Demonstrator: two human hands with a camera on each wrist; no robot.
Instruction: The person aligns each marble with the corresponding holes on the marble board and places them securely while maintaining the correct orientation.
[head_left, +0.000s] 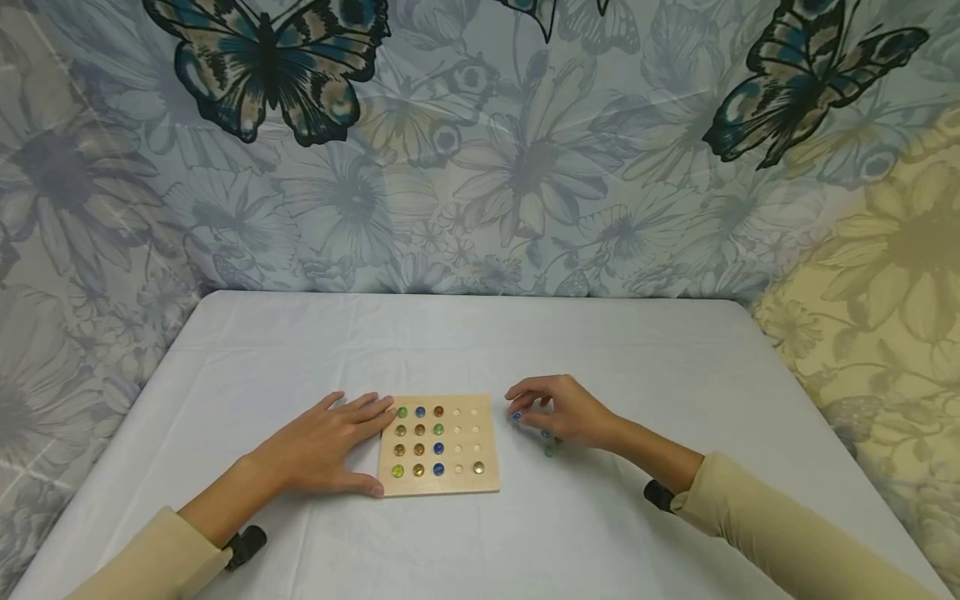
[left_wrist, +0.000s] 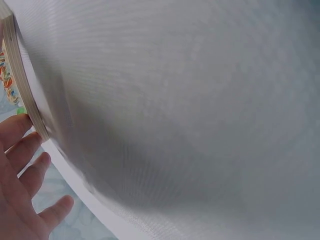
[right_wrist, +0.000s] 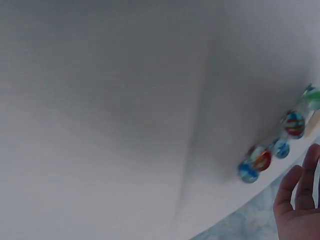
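Observation:
A light wooden board (head_left: 467,485) with rows of round hollows lies on the table. Glass marbles fill its three left columns, and one clear marble (head_left: 478,468) sits at the lower right corner. My left hand (head_left: 330,442) rests along the board's left edge, index finger at the far corner and thumb at the near one, fingers stretched. Right of the board, my right hand (head_left: 564,408) has its thumb and index finger bent together, with a blue marble (head_left: 516,415) pinched at their tips. Beneath that hand stands a row of marbles, among them a green one (right_wrist: 312,98) and an orange one (right_wrist: 260,158).
A white cloth (head_left: 600,533) covers the table. Patterned fabric with butterflies and flowers (head_left: 525,167) hangs behind it and at both sides. Dark wrist cameras (head_left: 246,547) are worn at the sleeve cuffs.

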